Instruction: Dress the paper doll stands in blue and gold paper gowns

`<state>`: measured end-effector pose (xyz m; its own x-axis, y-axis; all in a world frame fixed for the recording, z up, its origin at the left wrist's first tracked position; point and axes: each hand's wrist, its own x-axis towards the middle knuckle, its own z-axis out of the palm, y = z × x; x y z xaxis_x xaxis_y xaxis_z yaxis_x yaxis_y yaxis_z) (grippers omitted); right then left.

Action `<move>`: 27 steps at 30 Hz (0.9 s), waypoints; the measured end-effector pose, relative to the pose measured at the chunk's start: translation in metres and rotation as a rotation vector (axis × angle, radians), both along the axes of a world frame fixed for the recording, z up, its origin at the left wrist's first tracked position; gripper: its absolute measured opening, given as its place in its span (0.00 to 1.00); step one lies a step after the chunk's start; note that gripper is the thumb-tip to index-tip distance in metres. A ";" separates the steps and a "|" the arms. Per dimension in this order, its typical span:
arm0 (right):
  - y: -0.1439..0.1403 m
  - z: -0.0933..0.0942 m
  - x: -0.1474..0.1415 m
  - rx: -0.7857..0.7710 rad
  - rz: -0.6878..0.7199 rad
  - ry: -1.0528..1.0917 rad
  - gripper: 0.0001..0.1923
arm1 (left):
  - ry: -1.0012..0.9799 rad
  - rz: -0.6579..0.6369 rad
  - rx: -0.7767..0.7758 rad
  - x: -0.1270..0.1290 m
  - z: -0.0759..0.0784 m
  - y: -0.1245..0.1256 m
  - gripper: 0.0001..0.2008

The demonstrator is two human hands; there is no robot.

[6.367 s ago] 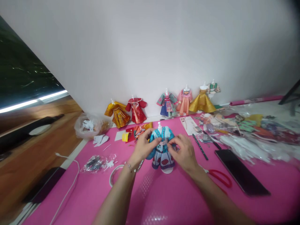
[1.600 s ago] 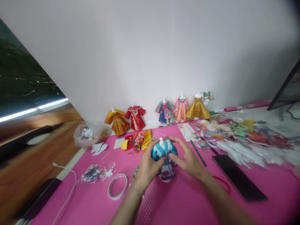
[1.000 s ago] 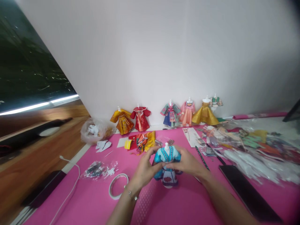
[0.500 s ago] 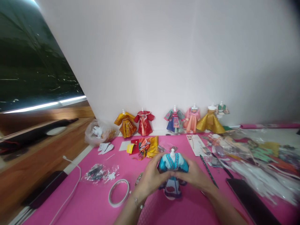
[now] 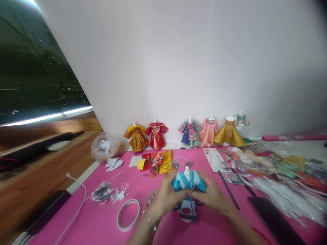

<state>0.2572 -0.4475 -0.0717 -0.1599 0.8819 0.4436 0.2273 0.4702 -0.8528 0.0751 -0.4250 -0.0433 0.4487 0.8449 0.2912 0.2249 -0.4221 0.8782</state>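
The pink desk fills the lower part of the frame. At lower centre stands a small doll dress in blue. The left hand and the right hand both grasp it at the waist. A tape ring lies lower left.

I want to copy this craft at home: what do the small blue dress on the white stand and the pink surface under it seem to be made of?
Small blue dress, held between left hand and right hand: probably printed paper, going by its stiff, creased folds and slight sheen. Pink surface: likely a plastic or rubbery mat, smooth with soft glare.
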 end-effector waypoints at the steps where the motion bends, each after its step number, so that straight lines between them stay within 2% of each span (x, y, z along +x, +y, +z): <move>1: 0.001 0.000 0.000 -0.001 -0.002 0.002 0.11 | -0.023 -0.008 -0.030 0.000 -0.002 0.001 0.09; 5: 0.002 -0.005 -0.001 -0.050 0.026 0.048 0.17 | -0.135 -0.057 -0.170 -0.002 -0.015 0.004 0.19; 8: 0.001 -0.014 0.000 -0.121 0.054 0.086 0.20 | -0.158 -0.059 -0.157 0.000 -0.017 0.003 0.15; 12: -0.003 -0.025 0.001 -0.175 0.013 0.089 0.22 | -0.103 -0.018 -0.088 0.004 -0.012 0.000 0.07; 15: -0.006 -0.027 0.000 -0.170 -0.002 0.089 0.22 | -0.081 -0.024 -0.060 0.004 -0.012 -0.001 0.08; 19: -0.007 -0.027 -0.002 -0.178 0.004 0.092 0.21 | -0.109 -0.027 -0.088 0.001 -0.016 0.000 0.14; 23: -0.006 -0.030 -0.002 -0.156 0.002 0.081 0.22 | -0.072 -0.034 -0.057 0.001 -0.012 -0.001 0.08; 27: -0.008 -0.035 -0.002 -0.163 0.007 0.113 0.24 | -0.055 -0.065 -0.045 -0.001 -0.013 0.000 0.08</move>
<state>0.2550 -0.4553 -0.1064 -0.1232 0.9426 0.3104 0.1236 0.3250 -0.9376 0.0746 -0.4248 -0.0562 0.4870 0.8275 0.2792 0.1493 -0.3939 0.9070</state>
